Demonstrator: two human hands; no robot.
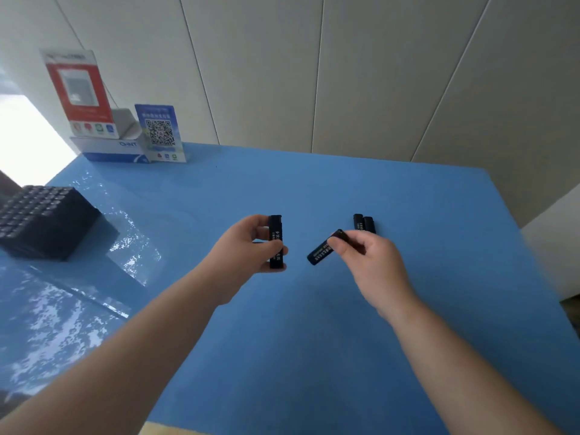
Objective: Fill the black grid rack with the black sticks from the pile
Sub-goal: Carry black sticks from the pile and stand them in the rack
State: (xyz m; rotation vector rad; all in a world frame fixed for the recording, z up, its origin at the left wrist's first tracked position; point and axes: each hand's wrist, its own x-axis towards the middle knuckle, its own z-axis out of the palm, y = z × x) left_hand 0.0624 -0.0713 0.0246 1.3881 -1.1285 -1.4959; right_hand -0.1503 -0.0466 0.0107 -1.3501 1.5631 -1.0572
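Note:
My left hand (251,243) grips a black stick (276,233) with white print, held upright above the middle of the blue table. My right hand (367,255) pinches a second black stick (321,251) by its upper end; it slants down to the left. Two more black sticks (364,222) lie side by side on the table just behind my right hand. The black grid rack (44,218) stands at the far left of the table, its cells packed with stick tops.
The blue table top (314,324) spreads under both arms, with a glossy wet-looking patch (62,309) at the left. A blue-and-white box (113,152), a red card (78,92) and a blue QR-code sign (161,133) stand at the back left against the panelled wall.

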